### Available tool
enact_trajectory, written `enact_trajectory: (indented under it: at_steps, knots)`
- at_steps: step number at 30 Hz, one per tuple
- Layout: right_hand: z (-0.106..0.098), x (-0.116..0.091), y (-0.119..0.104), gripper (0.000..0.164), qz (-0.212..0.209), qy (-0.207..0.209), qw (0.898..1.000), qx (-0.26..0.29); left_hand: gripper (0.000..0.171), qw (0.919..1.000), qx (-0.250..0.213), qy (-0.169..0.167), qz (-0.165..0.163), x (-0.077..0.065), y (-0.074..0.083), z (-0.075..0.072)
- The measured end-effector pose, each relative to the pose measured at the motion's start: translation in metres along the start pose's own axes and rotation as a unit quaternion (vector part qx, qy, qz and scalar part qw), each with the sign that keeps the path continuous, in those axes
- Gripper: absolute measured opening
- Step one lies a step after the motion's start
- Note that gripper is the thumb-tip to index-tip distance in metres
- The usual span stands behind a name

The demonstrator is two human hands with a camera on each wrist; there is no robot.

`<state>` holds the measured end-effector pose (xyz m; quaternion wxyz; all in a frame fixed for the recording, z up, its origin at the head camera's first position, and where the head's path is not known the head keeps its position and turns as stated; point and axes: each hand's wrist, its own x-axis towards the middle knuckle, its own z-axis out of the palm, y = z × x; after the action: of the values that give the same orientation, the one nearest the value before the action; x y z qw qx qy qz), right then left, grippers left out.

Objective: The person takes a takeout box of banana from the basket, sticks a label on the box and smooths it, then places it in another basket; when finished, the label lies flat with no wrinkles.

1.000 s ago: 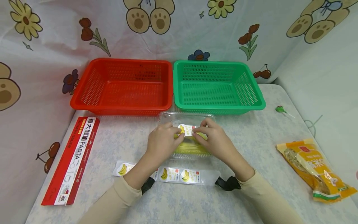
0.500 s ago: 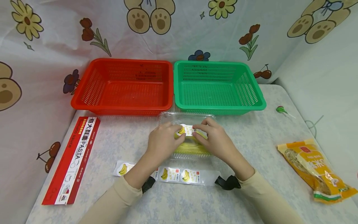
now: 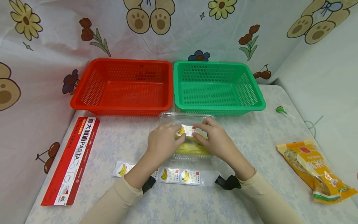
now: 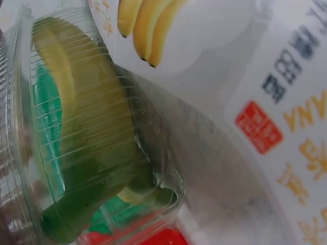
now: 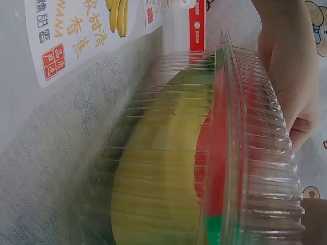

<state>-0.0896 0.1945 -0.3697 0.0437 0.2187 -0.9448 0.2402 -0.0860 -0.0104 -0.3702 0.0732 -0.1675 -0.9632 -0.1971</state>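
A clear plastic clamshell box [image 3: 193, 156] with yellow bananas [image 5: 158, 178] inside sits on the table below the green basket. On its lid lies a white banana label [image 3: 186, 130]. My left hand [image 3: 163, 140] touches the label's left side, index finger and thumb apart. At its right side, the index finger and thumb of my right hand [image 3: 215, 138] rest likewise. A strip of banana labels [image 3: 179, 176] lies nearer me, partly hidden by my left forearm. Close up in the left wrist view, the ribbed box shows a yellow-green banana [image 4: 92, 112].
Behind the box stand a red basket [image 3: 131, 112] and a green basket [image 3: 221, 111]. To the left lies a red pasta box [image 3: 71, 161]. An orange food bag [image 3: 316, 171] and a green lollipop [image 3: 280, 109] lie to the right.
My left index finger and thumb have spread apart at the label's edge, showing more of its left side. The right fingers have shifted slightly. The box has stayed in place.
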Motion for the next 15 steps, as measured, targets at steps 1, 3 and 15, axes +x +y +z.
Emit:
enact_trajectory:
  at_steps: [1, 3, 15]
  knots:
    - [0.0002, 0.0004, -0.0001, 0.033, 0.000, -0.003, 1.000, -0.002, 0.027, 1.0000, 0.002, -0.001, 0.000, 0.0003, 0.0003, 0.0000]
    - [0.0003, 0.0011, -0.0006, 0.034, -0.001, -0.009, 1.000, -0.006, 0.029, 1.0000, 0.006, -0.005, -0.001, 0.0011, 0.0010, 0.0000]
    - [-0.0051, -0.0009, -0.0031, 0.034, 0.002, -0.019, 1.000, -0.004, 0.025, 0.9996, -0.018, -0.016, -0.014, -0.0011, -0.0012, -0.0044]
